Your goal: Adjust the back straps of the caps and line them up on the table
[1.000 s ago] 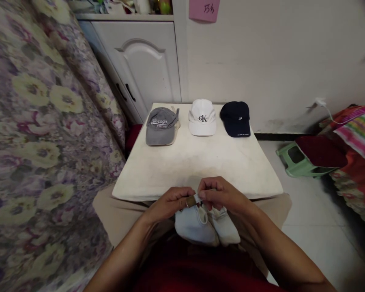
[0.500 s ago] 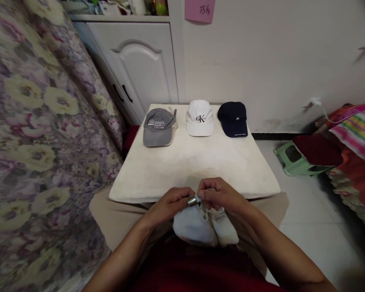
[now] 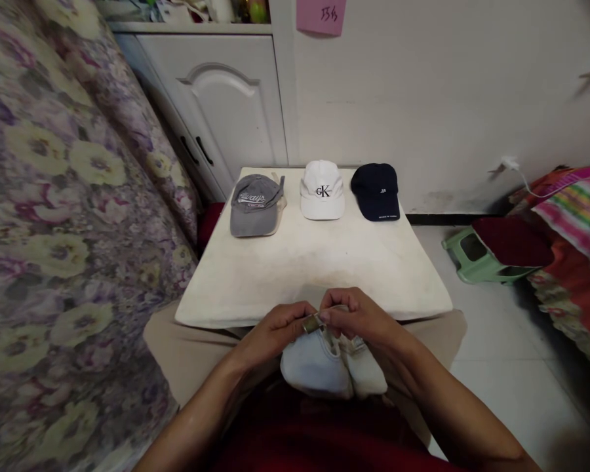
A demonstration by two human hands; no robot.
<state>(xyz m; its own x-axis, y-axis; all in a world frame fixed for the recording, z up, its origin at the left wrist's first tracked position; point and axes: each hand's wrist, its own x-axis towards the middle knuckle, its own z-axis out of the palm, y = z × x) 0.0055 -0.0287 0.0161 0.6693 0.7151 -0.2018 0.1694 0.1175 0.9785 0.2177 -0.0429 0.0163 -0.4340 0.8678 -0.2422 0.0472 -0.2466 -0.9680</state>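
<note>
A light blue cap [image 3: 317, 364] hangs over my lap at the table's near edge, its strap side up. My left hand [image 3: 285, 324] pinches the strap by its metal buckle [image 3: 311, 323]. Close on the right, my right hand [image 3: 349, 311] has its fingers closed on the same strap. On the table [image 3: 314, 262], a grey cap [image 3: 255, 206] lies at the far left, a white cap [image 3: 322, 191] in the middle and a dark navy cap [image 3: 376, 191] at the far right.
Behind the table stand a white cabinet [image 3: 226, 98] and a wall with a pink note [image 3: 320, 16]. A floral curtain [image 3: 69, 229] hangs at the left. At the right are a green stool [image 3: 491, 259] and a striped cloth [image 3: 577, 210].
The buckle has tilted slightly between my fingers. Both hands stay on the strap, almost in place. The three caps on the table have not moved.
</note>
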